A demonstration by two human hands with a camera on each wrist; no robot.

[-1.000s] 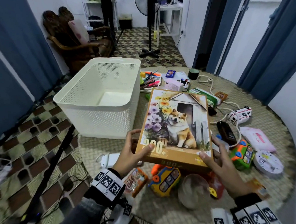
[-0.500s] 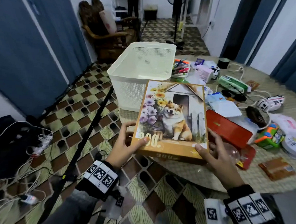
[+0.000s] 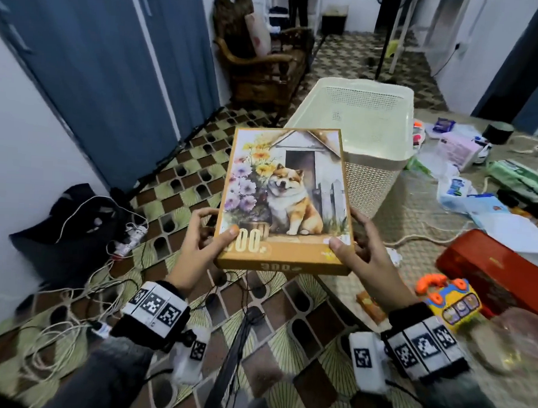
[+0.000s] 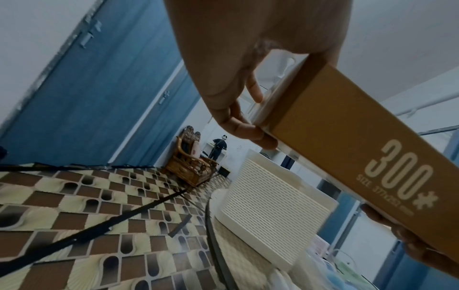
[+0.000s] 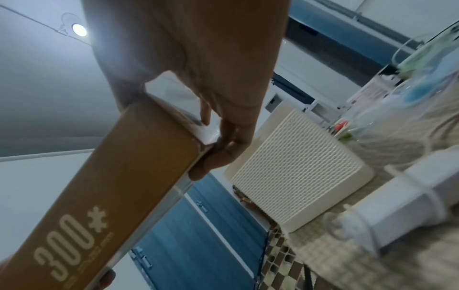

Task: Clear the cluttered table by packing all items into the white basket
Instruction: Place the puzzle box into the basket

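The puzzle box (image 3: 285,201) is held in the air by both hands, picture side up, near the edge of the desk (image 3: 422,218) and just in front of the basket (image 3: 356,115). Its far end overlaps the basket's near rim in the head view; whether it is over the opening cannot be told.

The left hand (image 3: 201,247) grips the box's near left corner — thumb on the printed top, fingers (image 4: 244,131) curled under the edge. The right hand (image 3: 363,255) grips the near right corner likewise, thumb on top, fingers (image 5: 223,155) wrapped beneath. The box's near side panel reads "300" in both wrist views.

The basket stands upright on the desk at its left side. Its interior appears bare as far as the head view shows.

On the desk to the right of the basket lie loose items: a red box (image 3: 491,271) near the right hand, a yellow toy phone (image 3: 449,302) with an orange handset just beside it, white paper (image 3: 522,231), a green packet (image 3: 521,179) further back and a white cord (image 3: 428,238) trailing across the mat.

Off the desk — a wooden armchair (image 3: 262,66) stands beyond the basket, and tangled cables (image 3: 79,290) lie on the patterned floor at left.
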